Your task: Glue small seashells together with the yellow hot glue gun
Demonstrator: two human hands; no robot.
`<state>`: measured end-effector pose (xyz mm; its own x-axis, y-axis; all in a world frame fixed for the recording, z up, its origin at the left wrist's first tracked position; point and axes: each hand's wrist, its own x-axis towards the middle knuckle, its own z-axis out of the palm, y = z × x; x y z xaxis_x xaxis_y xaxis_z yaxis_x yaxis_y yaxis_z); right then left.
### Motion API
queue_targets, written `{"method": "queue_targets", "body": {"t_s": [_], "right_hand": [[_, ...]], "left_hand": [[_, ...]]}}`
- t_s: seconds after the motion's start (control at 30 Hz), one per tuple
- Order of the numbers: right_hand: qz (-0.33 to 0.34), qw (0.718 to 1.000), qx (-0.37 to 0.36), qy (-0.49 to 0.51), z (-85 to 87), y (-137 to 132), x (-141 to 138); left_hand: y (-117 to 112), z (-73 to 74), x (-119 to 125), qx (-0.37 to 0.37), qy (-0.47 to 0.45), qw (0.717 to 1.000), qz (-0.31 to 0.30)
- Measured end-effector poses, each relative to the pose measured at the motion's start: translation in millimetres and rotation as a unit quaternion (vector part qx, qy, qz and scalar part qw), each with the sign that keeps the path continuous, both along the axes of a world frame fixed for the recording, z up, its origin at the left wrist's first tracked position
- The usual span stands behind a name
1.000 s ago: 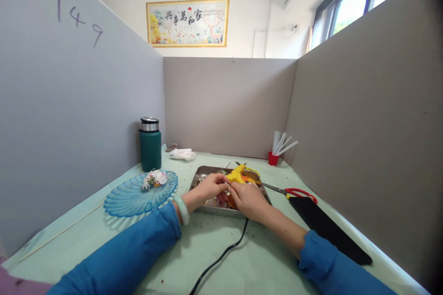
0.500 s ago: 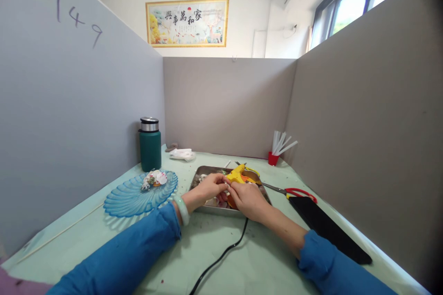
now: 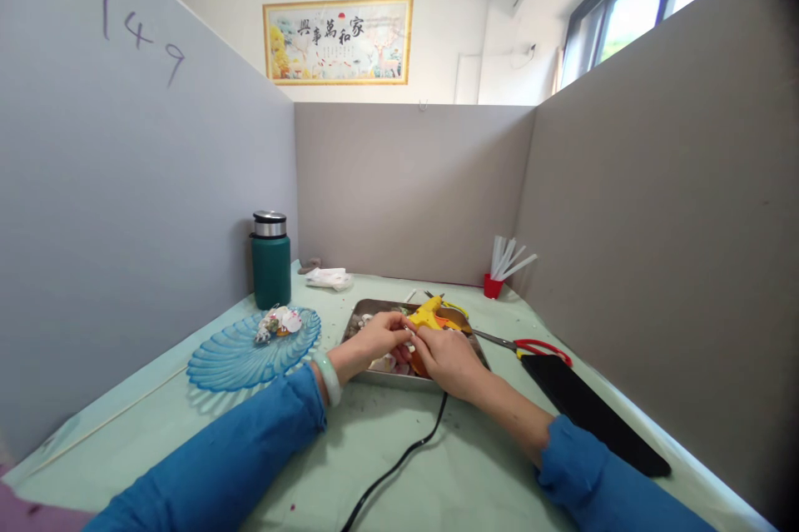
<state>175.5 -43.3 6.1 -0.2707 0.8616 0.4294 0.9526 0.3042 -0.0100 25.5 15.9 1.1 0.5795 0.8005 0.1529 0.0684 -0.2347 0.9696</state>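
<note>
Over a metal tray [image 3: 399, 382] my two hands meet, fingertips pinched together. My left hand [image 3: 384, 336], with a pale bangle [image 3: 327, 378] on its wrist, is closed on something small that I cannot make out. Against it, my right hand [image 3: 449, 357] is closed too, and whatever lies between the fingers is mostly hidden. Beneath the hands the tray holds shells [image 3: 382, 364] and other small pieces, partly covered. A yellow glue gun [image 3: 428, 313] lies at the tray's back, just beyond the fingers, and a black cord [image 3: 405, 457] runs from the tray toward me.
Left of the tray, a blue scalloped glass plate [image 3: 230, 361] bears a small shell cluster [image 3: 280, 322]. Behind it stands a green bottle [image 3: 270, 270]. To the right are red-handled scissors [image 3: 543, 349], a black flat object [image 3: 593, 411] and a red cup [image 3: 493, 286] of white sticks.
</note>
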Motion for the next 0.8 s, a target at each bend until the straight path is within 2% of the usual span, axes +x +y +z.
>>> {"method": "queue_targets", "body": {"t_s": [0.3, 0.8], "right_hand": [[-0.021, 1.000, -0.009, 0.004, 2.9, -2.5, -1.8], [-0.011, 1.000, -0.006, 0.014, 1.9, -1.7, -0.6]], "left_hand": [[-3.3, 3.2, 0.2, -0.011, 0.001, 1.000, 0.013], [-3.2, 2.7, 0.0, -0.020, 0.002, 1.000, 0.005]]}}
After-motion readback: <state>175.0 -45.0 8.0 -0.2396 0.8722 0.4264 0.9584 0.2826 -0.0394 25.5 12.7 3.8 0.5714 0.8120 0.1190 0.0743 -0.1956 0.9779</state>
